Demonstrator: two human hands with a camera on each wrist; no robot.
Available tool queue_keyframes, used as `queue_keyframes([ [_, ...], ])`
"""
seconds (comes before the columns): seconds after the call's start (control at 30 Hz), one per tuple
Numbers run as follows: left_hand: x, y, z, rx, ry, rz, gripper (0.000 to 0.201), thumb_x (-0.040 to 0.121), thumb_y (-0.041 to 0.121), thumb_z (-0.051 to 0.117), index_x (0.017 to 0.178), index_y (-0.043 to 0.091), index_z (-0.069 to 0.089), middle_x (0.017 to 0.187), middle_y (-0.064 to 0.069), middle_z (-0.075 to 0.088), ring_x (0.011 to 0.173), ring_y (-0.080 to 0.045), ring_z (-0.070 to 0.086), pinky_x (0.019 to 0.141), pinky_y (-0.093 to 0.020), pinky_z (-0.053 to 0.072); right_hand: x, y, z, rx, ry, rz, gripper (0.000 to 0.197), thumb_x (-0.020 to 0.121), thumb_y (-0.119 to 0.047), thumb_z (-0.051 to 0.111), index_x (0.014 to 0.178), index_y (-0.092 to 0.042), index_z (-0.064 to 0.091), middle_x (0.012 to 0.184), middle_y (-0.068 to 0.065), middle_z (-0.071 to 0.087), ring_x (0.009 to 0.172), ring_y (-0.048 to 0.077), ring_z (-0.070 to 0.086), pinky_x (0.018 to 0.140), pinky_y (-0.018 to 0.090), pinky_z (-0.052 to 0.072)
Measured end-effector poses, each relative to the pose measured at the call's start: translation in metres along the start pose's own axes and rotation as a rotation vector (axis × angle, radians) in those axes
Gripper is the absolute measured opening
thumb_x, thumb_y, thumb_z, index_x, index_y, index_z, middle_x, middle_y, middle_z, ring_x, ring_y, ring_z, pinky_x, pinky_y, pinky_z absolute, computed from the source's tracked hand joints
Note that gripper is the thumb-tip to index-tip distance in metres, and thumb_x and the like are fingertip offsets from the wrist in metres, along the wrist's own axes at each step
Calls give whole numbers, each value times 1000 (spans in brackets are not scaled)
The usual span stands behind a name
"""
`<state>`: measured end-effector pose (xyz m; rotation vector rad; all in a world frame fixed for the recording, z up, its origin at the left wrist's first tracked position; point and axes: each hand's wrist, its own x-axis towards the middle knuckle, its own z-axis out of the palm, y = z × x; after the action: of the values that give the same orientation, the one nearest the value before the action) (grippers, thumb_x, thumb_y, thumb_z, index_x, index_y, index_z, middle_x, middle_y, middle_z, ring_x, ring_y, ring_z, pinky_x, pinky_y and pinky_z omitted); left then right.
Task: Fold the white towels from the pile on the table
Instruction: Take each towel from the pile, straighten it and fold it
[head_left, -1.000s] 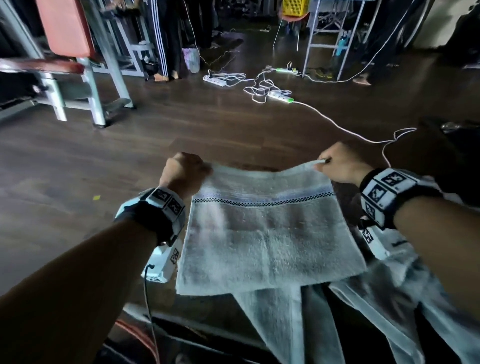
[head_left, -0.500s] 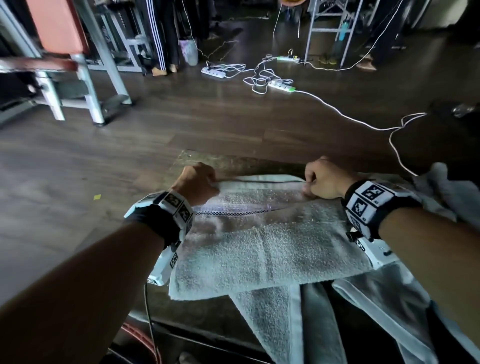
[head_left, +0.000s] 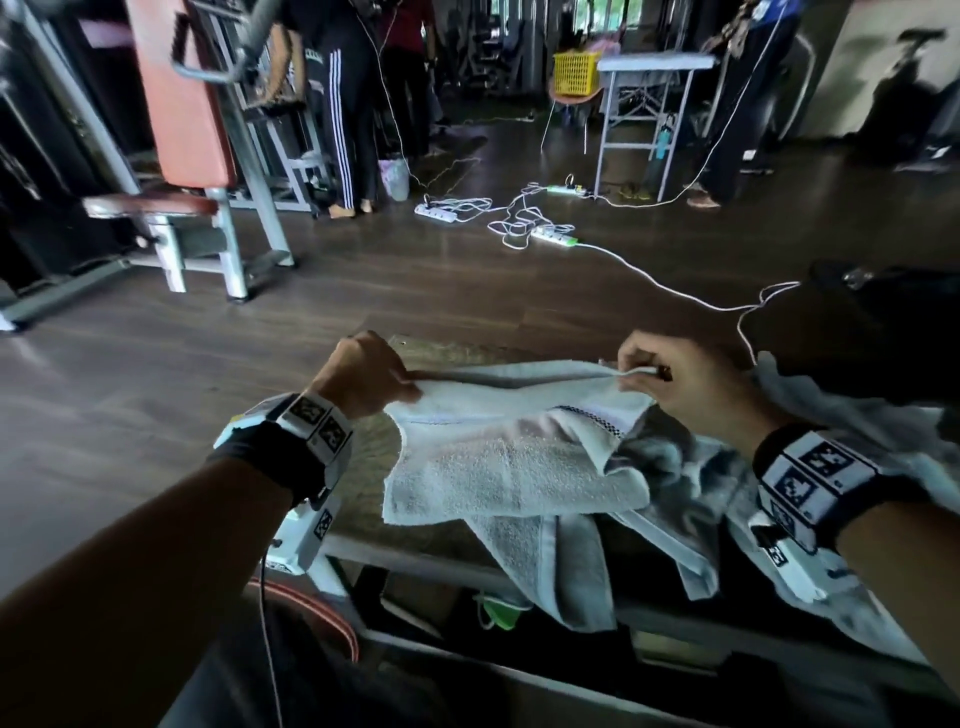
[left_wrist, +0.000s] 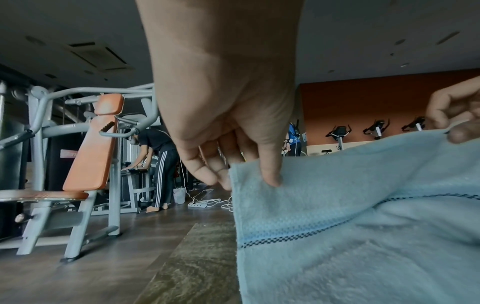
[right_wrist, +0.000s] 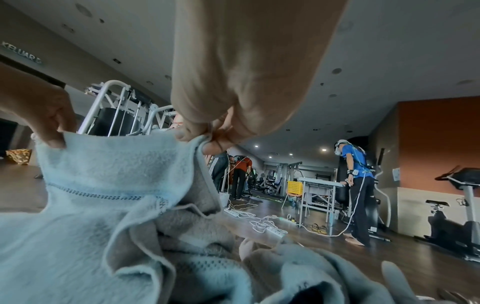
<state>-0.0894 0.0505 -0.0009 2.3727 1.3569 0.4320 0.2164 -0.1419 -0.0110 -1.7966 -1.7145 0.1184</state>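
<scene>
The white towel (head_left: 511, 467), partly folded, lies near the table's (head_left: 363, 499) near left corner over loose unfolded towels (head_left: 675, 525), its far corners pinched by left hand (head_left: 363, 376) and right hand (head_left: 680, 382), so most folding remains.

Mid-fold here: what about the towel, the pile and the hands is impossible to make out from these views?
- Head view: left hand fingers are hidden behind its knuckles.
- Head view: the pile runs off the right edge under the right hand and forearm; towel count unclear.
- Wrist views: the white towel fills the frame, hiding its near edge and the table.
</scene>
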Motion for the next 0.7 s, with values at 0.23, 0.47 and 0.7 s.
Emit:
queue_keyframes([
  [0.23, -77, 41, -19, 135, -146, 123, 17, 79, 21, 76, 95, 15, 77, 101, -3, 74, 98, -19, 67, 92, -30, 52, -54, -58, -23, 42, 68, -25, 17, 87, -9, 66, 89, -26, 63, 89, -4, 66, 84, 17, 64, 79, 44, 52],
  [0.47, -110, 106, 20, -393, -88, 442, 26, 72, 19, 84, 93, 17, 68, 88, 2, 71, 79, -8, 65, 71, -18, 52, -68, -96, -3, 19, 69, -61, 15, 87, -8, 66, 89, -22, 72, 86, -10, 57, 77, 8, 57, 72, 22, 39],
  [0.7, -89, 116, 47, -424, 36, 475, 4, 81, 12, 71, 80, 12, 75, 74, 2, 71, 66, -3, 61, 63, -19, 49, -61, -83, 18, 94, 134, -52, 21, 84, -5, 65, 95, -22, 67, 85, -13, 66, 79, 1, 62, 72, 21, 47],
])
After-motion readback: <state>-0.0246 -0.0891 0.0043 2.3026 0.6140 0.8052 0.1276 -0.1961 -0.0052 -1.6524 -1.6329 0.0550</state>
